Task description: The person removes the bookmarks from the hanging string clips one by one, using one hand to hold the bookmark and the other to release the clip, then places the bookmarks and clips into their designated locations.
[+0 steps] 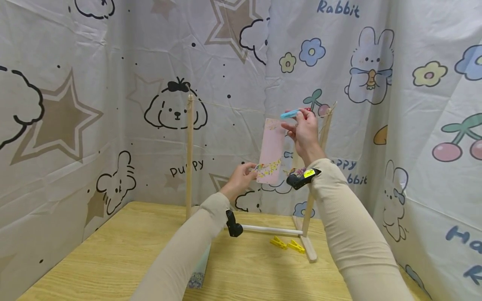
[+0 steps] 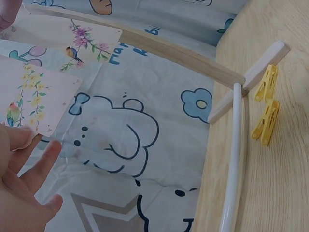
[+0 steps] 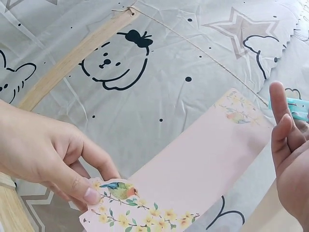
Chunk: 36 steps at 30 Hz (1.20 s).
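A pink card [image 1: 272, 144] with yellow blossoms and a small bird hangs upright just below a thin string [image 1: 229, 107]. My left hand [image 1: 239, 180] pinches its lower left edge between thumb and fingers. Up at the string, my right hand [image 1: 306, 133] grips a light blue clothespin [image 3: 298, 108] beside the card's top corner. In the right wrist view the string runs to this clothespin, whose far end the fingers partly hide. A cream card [image 2: 48, 31] with purple flowers and a bird hangs on the right, partly behind my right hand in the head view.
The string spans two wooden posts [image 1: 189, 159], joined low by a white bar [image 1: 269, 229]. Two yellow clothespins [image 1: 296, 246] lie on the wooden table [image 1: 113, 251] near the right foot. A pale blue-green card [image 1: 201, 267] lies partly under my left arm. Printed curtains [image 1: 158, 54] surround the table.
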Motion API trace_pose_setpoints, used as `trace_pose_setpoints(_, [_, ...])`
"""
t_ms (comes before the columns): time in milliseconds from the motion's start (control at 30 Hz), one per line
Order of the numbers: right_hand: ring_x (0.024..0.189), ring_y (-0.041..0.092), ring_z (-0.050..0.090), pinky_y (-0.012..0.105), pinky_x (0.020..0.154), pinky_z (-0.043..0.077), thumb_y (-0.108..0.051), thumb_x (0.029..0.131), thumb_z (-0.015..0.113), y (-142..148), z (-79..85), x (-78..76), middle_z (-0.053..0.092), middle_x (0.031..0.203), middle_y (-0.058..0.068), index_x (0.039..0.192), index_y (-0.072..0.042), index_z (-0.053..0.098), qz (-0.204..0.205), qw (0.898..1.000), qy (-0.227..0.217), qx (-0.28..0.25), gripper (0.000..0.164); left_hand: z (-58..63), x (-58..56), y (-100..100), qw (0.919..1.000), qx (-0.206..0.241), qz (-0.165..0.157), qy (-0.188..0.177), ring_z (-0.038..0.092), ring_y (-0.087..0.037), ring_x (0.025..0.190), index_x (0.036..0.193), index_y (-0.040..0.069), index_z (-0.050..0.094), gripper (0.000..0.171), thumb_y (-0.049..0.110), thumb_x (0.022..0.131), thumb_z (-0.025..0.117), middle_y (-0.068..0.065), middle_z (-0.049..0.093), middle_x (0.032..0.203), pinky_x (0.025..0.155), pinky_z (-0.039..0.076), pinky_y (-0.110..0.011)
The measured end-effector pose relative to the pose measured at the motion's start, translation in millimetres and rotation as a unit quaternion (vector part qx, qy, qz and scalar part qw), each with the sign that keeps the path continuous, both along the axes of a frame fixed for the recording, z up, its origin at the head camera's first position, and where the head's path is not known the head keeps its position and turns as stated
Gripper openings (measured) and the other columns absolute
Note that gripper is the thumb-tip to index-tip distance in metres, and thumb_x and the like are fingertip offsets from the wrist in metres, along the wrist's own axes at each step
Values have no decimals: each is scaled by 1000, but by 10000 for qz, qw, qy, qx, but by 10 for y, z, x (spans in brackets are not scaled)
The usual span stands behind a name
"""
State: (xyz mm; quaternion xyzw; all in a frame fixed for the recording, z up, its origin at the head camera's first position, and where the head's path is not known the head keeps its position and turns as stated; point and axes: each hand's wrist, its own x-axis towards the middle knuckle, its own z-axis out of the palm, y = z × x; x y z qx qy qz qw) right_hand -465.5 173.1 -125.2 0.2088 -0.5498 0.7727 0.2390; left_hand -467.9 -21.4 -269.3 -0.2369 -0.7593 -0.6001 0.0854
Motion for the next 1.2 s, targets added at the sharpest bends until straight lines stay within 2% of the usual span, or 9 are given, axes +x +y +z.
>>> trace_pose_setpoints(133, [66,10,71,17,51,47,-20,114,40,18,-12,2,57,139,15,142,-8,38,239,9997,47,-13,31,-3,9,1,10000,12,10,-68,27,-10,42,136,7,63,29,11,110,51,-14,71,109,42,28,-26])
trace_pose_setpoints(300, [63,9,70,16,51,47,-19,114,39,24,-21,8,52,146,20,142,-9,38,455,9989,103,-51,31,-13,-16,-11,10000,26,-14,22,28,-10,42,137,6,63,29,11,110,51,-14,70,109,42,28,-26])
trace_pose_setpoints(400, [63,9,69,16,51,47,-18,113,41,27,-29,20,49,149,23,142,-9,40,532,9985,132,-27,30,-20,-31,-25,10000,35,-21,68,35,-12,46,137,6,63,29,11,111,51,-15,70,112,41,28,-26])
trace_pose_setpoints(633, [65,9,69,17,53,48,-20,112,47,48,-89,43,59,138,15,138,-12,47,633,9977,240,-3,28,-45,-1,-42,10000,87,15,13,28,-9,42,135,8,64,28,11,111,50,-18,69,119,42,30,-25])
trace_pose_setpoints(733, [64,9,69,17,54,48,-21,110,51,51,-114,45,62,134,14,137,-11,49,634,9974,340,6,29,-57,9,-48,9998,175,-31,-2,29,-10,44,134,7,64,28,9,111,49,-18,68,122,43,30,-25])
trace_pose_setpoints(867, [63,8,68,17,54,47,-21,109,54,54,-142,53,66,129,13,140,-8,51,585,9974,410,43,34,-70,12,-56,9996,267,-100,-17,40,-13,53,134,6,64,28,8,111,49,-17,68,124,43,29,-26])
trace_pose_setpoints(1033, [62,8,67,17,54,47,-21,108,57,79,-154,57,66,131,18,138,-9,55,531,9978,402,71,32,-70,26,-64,9996,248,-146,-28,43,-14,59,136,7,63,29,8,110,50,-15,67,120,44,30,-26])
trace_pose_setpoints(1100, [62,8,66,16,55,47,-22,108,58,89,-166,56,66,131,19,136,-9,56,461,9980,406,138,31,-70,43,-72,9996,243,-132,9,52,-14,67,135,6,64,29,8,110,50,-15,67,119,46,31,-25])
trace_pose_setpoints(1200, [62,7,66,16,56,47,-22,107,59,90,-196,52,68,127,17,135,-9,57,292,9982,422,317,31,-79,69,-85,9996,257,-109,54,65,-20,95,133,5,65,28,6,109,51,-14,67,120,48,32,-25])
